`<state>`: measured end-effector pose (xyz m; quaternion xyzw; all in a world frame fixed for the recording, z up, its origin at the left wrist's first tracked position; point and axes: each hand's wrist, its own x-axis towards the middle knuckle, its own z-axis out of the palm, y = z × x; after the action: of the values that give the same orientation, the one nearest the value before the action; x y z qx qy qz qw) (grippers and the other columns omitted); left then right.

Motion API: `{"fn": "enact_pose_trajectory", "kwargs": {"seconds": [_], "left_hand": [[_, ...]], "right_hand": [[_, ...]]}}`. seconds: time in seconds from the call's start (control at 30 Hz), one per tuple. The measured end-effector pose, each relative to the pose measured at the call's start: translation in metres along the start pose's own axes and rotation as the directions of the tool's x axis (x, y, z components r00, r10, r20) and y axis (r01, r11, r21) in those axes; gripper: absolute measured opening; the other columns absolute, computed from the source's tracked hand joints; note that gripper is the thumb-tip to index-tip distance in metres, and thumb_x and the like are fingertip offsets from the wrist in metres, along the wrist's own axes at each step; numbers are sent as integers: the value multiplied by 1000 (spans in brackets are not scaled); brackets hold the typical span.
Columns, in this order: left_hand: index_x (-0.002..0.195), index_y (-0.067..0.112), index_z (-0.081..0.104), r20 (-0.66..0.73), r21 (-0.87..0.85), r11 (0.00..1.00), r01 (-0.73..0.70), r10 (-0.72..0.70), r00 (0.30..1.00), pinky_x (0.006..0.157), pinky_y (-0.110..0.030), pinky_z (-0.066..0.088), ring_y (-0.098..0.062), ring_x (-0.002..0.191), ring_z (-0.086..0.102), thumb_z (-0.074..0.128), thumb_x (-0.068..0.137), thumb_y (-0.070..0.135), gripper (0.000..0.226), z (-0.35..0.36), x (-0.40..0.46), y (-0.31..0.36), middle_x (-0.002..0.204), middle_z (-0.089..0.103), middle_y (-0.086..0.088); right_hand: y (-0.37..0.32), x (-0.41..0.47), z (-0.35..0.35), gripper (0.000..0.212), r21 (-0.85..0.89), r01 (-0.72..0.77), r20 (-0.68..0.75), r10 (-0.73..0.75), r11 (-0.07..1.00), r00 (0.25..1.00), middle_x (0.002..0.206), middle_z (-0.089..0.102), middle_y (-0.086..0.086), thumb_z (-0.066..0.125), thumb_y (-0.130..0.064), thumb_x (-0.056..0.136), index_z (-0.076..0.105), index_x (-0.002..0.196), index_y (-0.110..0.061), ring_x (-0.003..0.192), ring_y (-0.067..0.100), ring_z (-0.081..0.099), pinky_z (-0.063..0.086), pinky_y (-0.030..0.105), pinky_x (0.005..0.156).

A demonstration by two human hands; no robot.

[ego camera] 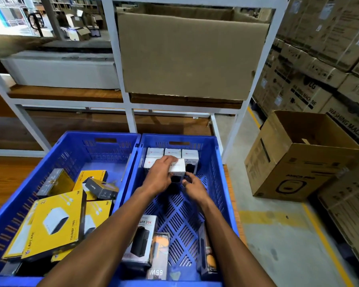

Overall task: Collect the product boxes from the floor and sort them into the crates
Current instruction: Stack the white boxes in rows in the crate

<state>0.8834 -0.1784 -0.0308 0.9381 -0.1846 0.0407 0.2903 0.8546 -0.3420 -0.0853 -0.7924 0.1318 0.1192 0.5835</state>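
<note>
Left hand grips a white box at the right crate's 12 o'clock; right hand, fingers loosely curled, sits beneath it; 2 crates

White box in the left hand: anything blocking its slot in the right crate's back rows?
Nothing visible. The left hand holds the white box right at the stacked white boxes against the far wall of the right crate. The right hand hovers beside it, open.
</note>
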Motion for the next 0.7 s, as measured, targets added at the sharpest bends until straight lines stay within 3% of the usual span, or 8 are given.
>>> {"fn": "enact_pose_trajectory", "kwargs": {"seconds": [0.07,0.17,0.3,0.43,0.57,0.7], "left_hand": [[141,22,56,21,40,999,-13,12,1000,114,-37,43,-22,134,50,68,85,-6,64,1,4,-5,146,54,3],[141,22,55,34,109,994,-17,13,999,111,-41,43,-23,137,45,67,78,-9,72,4,7,-7,146,54,3],[142,25,60,3,262,965,11,-13,1000,109,-49,41,-27,143,34,70,83,0,65,10,6,-14,151,46,-1],[150,26,53,28,332,943,32,-44,999,114,-47,34,-28,140,37,68,90,7,65,15,2,-19,148,48,-1],[159,25,42,83,359,932,44,-79,993,126,-49,22,-28,154,25,68,90,7,77,17,2,-19,165,39,2],[163,24,33,112,338,939,69,-113,987,128,-51,18,-28,158,18,66,90,6,82,16,-5,-18,171,28,2]], "right_hand": [[4,15,4,56,11,-24,29,24,1000,999,142,63,-1,55,-28,95,49,151,-24,120,17,61,48,33,101],[30,53,14,69,33,-37,81,35,999,996,145,61,-1,53,-29,86,44,154,-24,132,20,58,44,44,116],[11,41,24,61,57,-65,116,58,996,992,151,53,0,53,-18,98,39,157,-16,139,21,51,37,44,122],[51,91,37,83,71,-122,155,110,990,982,161,42,-4,58,-35,88,25,164,-25,148,23,42,36,46,123],[25,69,30,78,100,-153,172,134,983,976,168,31,1,51,-17,96,17,166,-18,151,24,37,34,47,124],[-10,29,18,67,51,-149,131,141,988,981,169,25,6,42,-5,104,17,165,-11,152,28,33,33,41,123]]}}
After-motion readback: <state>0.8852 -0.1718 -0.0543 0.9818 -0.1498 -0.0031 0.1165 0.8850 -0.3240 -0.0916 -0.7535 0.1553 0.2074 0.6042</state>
